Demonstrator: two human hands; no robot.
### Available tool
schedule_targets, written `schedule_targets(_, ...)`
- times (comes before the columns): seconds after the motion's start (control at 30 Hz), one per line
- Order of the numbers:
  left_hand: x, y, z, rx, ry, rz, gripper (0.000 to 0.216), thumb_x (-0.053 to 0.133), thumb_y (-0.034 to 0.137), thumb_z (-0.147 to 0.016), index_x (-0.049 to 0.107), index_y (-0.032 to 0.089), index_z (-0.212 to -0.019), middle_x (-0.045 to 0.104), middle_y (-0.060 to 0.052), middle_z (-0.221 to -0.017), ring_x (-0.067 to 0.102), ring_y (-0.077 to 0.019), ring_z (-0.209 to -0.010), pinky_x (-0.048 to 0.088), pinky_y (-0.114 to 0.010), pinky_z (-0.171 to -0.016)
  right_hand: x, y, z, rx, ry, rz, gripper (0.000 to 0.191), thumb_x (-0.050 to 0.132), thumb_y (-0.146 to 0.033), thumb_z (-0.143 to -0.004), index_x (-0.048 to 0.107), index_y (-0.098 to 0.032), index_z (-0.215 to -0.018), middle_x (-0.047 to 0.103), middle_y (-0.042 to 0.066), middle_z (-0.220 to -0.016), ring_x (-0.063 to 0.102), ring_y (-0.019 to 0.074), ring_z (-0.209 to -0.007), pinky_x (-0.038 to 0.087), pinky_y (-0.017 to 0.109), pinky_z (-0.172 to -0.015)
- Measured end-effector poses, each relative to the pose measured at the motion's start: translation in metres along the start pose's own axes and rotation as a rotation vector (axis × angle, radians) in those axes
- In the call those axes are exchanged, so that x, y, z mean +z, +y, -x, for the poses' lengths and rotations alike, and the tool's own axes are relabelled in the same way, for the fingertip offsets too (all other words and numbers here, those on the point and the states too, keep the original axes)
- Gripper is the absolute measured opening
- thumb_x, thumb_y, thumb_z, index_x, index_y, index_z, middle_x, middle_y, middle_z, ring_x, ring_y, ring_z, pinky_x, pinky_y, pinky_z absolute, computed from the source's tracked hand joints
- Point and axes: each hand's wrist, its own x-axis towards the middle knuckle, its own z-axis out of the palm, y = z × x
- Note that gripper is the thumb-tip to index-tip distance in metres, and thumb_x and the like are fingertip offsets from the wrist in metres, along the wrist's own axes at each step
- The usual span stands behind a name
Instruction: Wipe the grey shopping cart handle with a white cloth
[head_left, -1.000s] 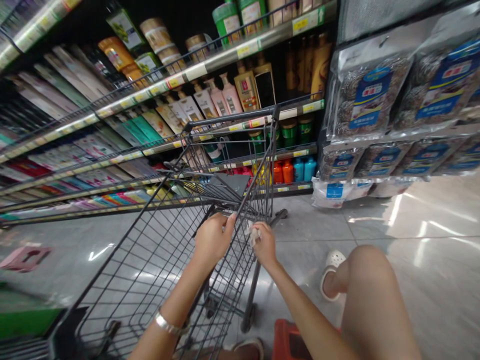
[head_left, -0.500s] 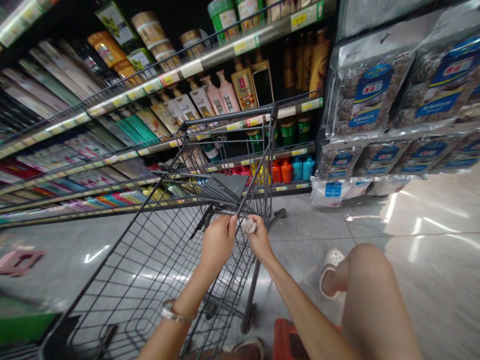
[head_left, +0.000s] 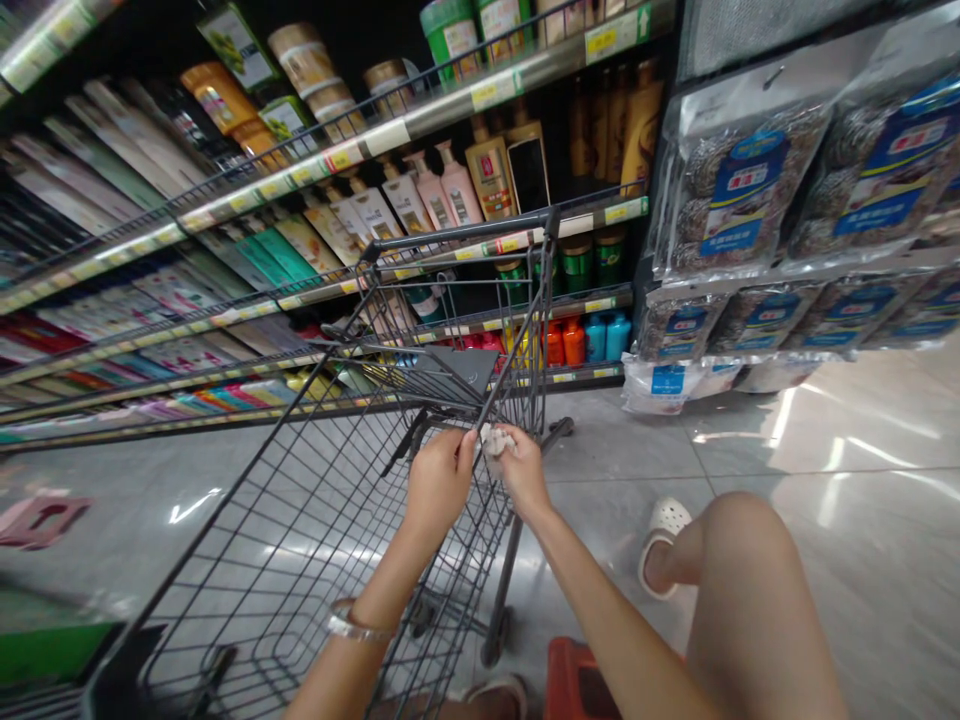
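A dark grey wire shopping cart (head_left: 300, 366) stands tilted across the view before me. My left hand (head_left: 439, 478), with a silver bracelet on its wrist, is closed at the cart's side rim, its thumb along the bar and its fingers partly hidden. Just right of it, my right hand (head_left: 523, 472) pinches a crumpled whitish wipe (head_left: 496, 440) against the outer side of the same rim. The wipe partly covers the bar. The grey child-seat flap (head_left: 454, 374) lies beyond both hands, below the cart handle (head_left: 465, 229).
Shelves (head_left: 442, 108) of bottles and jars run behind the cart. Bagged steel-wool scrubbers (head_left: 742, 190) hang at the right. A red plastic stool (head_left: 564, 680) is low beside my bent leg, a pink stool (head_left: 41, 520) far left. Grey tiles (head_left: 622, 460) cover the floor.
My right hand has shifted slightly with the wipe, which now looks bunched differently, closer against the rim. My left hand stays at the rim, and the cart has hardly moved.
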Motion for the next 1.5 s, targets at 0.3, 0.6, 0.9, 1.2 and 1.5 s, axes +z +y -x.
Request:
schedule_targets(0.3,-0.001,0.000,0.000,-0.033,-0.012,0.044,0.039,0.034,0.038,-0.090,0.048,0.019,-0.058,0.051,0.000,-0.053,0.047,-0.0118,-0.052,0.029,-0.024,-0.052,-0.012,0.048,0.018,-0.201,0.010,0.337,0.033,0.044,-0.004,-0.063,0.064,-0.018,-0.085,0.060,0.003,-0.082,0.058,0.0187,-0.081,0.045,0.030,-0.075)
schedule_targets(0.6,-0.002,0.002,0.001,-0.043,-0.017,0.049,0.041,0.035,0.040,-0.090,0.048,0.019,-0.057,0.047,0.002,-0.050,0.043,-0.0109,-0.049,0.027,-0.024,-0.050,-0.027,0.064,0.033,-0.229,0.063,0.389,0.036,0.042,-0.001,-0.061,0.062,-0.019,-0.084,0.058,0.005,-0.088,0.055,0.0196,-0.089,0.044,0.032,-0.084)
schedule_targets(0.9,-0.002,0.002,0.001,-0.047,-0.010,0.048,0.041,0.036,0.040,-0.089,0.049,0.019,-0.057,0.044,0.003,-0.047,0.042,-0.0108,-0.048,0.027,-0.024,-0.050,-0.042,0.062,0.010,-0.165,0.329,0.305,0.040,0.041,-0.009,-0.064,0.056,-0.021,-0.100,0.061,0.004,-0.097,0.056,0.0191,-0.094,0.041,0.033,-0.089)
schedule_targets(1.2,-0.001,0.002,0.001,-0.040,-0.015,0.044,0.041,0.035,0.040,-0.089,0.047,0.019,-0.056,0.047,0.002,-0.049,0.043,-0.0107,-0.048,0.026,-0.024,-0.050,-0.012,0.037,-0.007,-0.195,0.310,0.447,0.028,0.043,-0.009,-0.067,0.051,-0.021,-0.090,0.057,0.005,-0.089,0.052,0.0212,-0.091,0.039,0.035,-0.088)
schedule_targets(1.5,-0.002,0.003,0.000,-0.042,-0.009,0.029,0.039,0.037,0.038,-0.088,0.047,0.020,-0.056,0.050,0.001,-0.050,0.044,-0.0108,-0.047,0.027,-0.023,-0.050,-0.011,0.032,-0.011,-0.004,0.196,0.152,0.041,0.053,-0.014,-0.059,0.052,-0.020,-0.100,0.062,0.002,-0.087,0.059,0.0183,-0.078,0.046,0.030,-0.074)
